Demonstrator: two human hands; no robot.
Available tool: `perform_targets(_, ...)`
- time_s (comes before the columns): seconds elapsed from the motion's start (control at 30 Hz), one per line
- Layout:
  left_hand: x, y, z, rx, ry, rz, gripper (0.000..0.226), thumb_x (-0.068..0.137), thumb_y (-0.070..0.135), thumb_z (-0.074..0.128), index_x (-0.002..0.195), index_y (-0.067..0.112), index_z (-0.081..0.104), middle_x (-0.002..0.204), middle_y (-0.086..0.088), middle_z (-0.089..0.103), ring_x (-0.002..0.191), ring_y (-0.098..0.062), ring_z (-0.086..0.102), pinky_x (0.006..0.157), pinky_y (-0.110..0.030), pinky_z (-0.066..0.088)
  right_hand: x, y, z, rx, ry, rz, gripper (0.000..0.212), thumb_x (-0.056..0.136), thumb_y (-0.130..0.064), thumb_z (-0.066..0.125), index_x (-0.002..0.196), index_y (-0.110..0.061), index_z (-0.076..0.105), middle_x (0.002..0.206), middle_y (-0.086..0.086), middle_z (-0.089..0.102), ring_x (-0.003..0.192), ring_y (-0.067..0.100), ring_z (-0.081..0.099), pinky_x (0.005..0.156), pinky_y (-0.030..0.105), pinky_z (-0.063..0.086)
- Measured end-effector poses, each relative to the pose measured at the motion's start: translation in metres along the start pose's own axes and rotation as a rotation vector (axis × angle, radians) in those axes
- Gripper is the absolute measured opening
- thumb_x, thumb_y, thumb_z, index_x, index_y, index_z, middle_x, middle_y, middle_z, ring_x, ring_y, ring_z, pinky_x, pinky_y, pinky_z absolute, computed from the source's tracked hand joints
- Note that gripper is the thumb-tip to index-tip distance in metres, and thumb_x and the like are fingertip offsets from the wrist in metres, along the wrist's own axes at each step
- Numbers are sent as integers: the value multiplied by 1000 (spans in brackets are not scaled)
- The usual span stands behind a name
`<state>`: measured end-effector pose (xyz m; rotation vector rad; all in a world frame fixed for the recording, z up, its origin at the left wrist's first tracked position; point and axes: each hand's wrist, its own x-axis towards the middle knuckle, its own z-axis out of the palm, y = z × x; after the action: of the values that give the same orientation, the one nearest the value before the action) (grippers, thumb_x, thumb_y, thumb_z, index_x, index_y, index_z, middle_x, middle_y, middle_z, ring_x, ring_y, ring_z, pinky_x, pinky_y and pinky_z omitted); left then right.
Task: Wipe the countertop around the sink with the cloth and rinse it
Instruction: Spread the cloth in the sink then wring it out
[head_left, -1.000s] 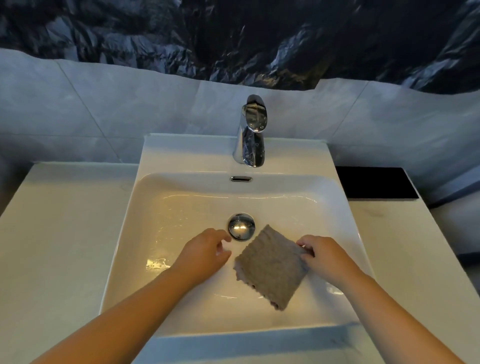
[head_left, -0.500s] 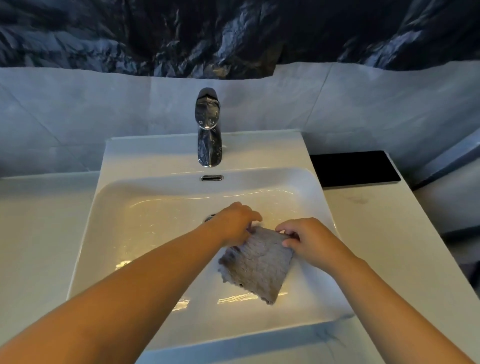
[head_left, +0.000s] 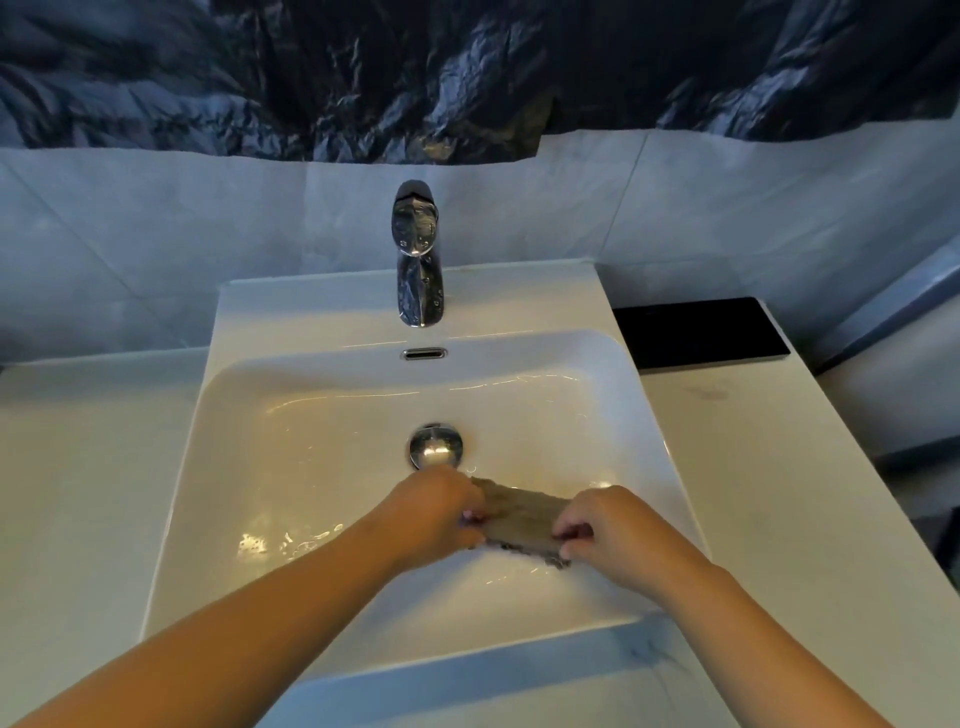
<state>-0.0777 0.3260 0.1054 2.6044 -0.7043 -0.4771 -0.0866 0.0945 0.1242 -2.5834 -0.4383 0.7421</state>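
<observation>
Bathroom washstand
A white ceramic basin (head_left: 519, 306) set in a pale table (head_left: 78, 467), chrome faucet (head_left: 418, 260) at 12 o'clock, round drain (head_left: 435, 446) below it, grey wall tiles (head_left: 208, 218) behind.

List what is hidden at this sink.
Head view:
Grey cloth: both ends covered by the left hand and right hand gripping it.
Drain stopper: near rim behind the left hand.
Countertop: cut off by the left and bottom edges.
Black slab right of the sink: too dark to identify.
</observation>
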Motion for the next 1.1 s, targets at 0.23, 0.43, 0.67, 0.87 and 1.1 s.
perform_targets(0.23, 14, -4, 5, 59, 103, -112, 28, 89, 39, 57, 109, 20, 64, 108, 2, 63, 102, -18, 56, 84, -35, 49, 9, 9, 14, 24, 301, 149, 13, 90, -32, 58, 97, -22, 63, 94, -3, 59, 85, 16, 56, 73, 29, 47)
perform_targets(0.43, 39, 7, 11, 224, -120, -104, 42, 84, 40, 64, 116, 15, 53, 113, -5, 56, 106, -25, 53, 83, -39, 47, 23, 11, 31, -51, 208, 262, 25, 87, -45, 59, 90, -21, 57, 94, 0, 50, 82, 18, 50, 66, 27, 38)
perform_targets(0.67, 28, 5, 1, 7, -201, -236, 28, 77, 38, 70, 87, 13, 61, 92, -4, 59, 83, -20, 54, 69, -31, 46, 13, 0, 26, 445, 225, 141, 22, 88, -33, 64, 85, -22, 46, 74, -3, 53, 64, 11, 46, 57, 21, 35)
perform_targets(0.87, -3, 8, -44, -763, -393, -356, 22, 83, 28, 65, 96, 12, 58, 93, -4, 60, 85, -17, 59, 76, -32, 50, -3, -41, -4, 651, 446, -49, 14, 94, -30, 54, 101, -22, 47, 88, -8, 56, 81, 0, 56, 62, 15, 48)
perform_targets(1.1, -44, 28, -86, -1120, -447, -243, 31, 96, 24, 53, 125, 14, 49, 114, -14, 63, 101, -22, 64, 93, -39, 52, -12, -86, -39, 309, 591, -320, 28, 91, -48, 37, 118, -39, 38, 98, -31, 46, 98, -9, 51, 67, 9, 51)
